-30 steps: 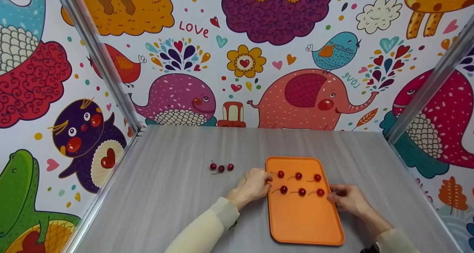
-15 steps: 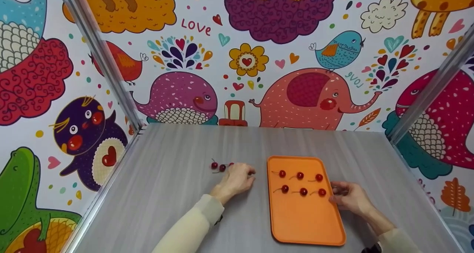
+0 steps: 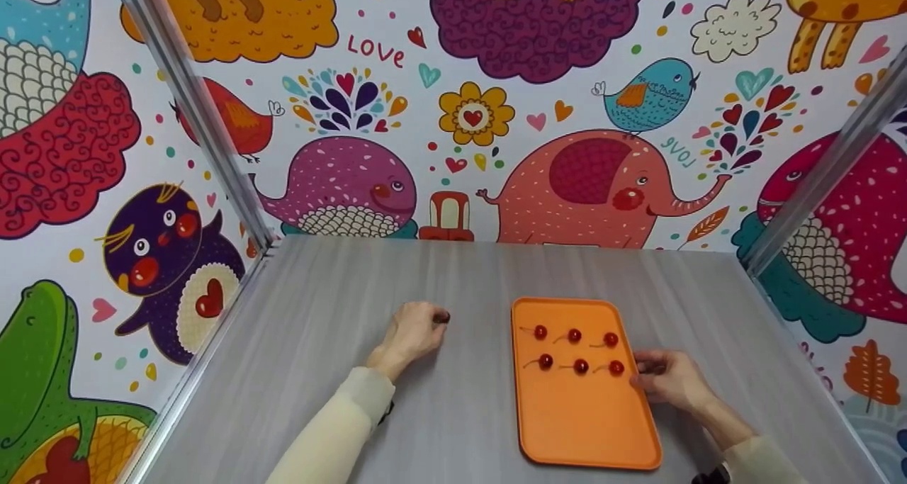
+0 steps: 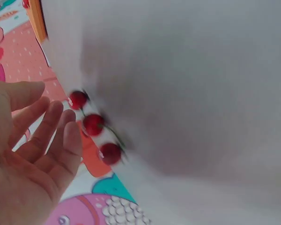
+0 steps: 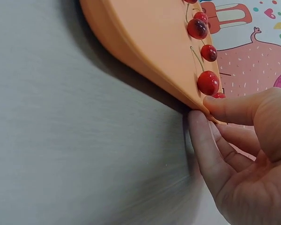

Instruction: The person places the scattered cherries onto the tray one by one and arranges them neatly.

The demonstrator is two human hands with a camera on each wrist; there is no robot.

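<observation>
My left hand [image 3: 413, 331] is over the table left of the tray, fingers loosely bent and apart. In the left wrist view three dark red cherries [image 4: 93, 124] lie in a row on the table just beyond its fingertips, with nothing between thumb and fingers. The head view shows one cherry [image 3: 442, 317] at the fingertips; the hand hides the others. My right hand [image 3: 673, 380] pinches the right rim of the orange tray [image 3: 588, 427], thumb on top of the edge and fingers against its outer side. Several stemmed cherries [image 3: 581, 366] lie in two rows on the tray's far half.
The grey wood-grain table [image 3: 340, 271] runs back to a wall [image 3: 538, 37] printed with cartoon animals. Metal posts [image 3: 205, 130] stand at the left and right corners.
My left hand has moved left from the tray's left edge to the loose cherries, now covering most of them. The right hand has stayed at the tray's rim.
</observation>
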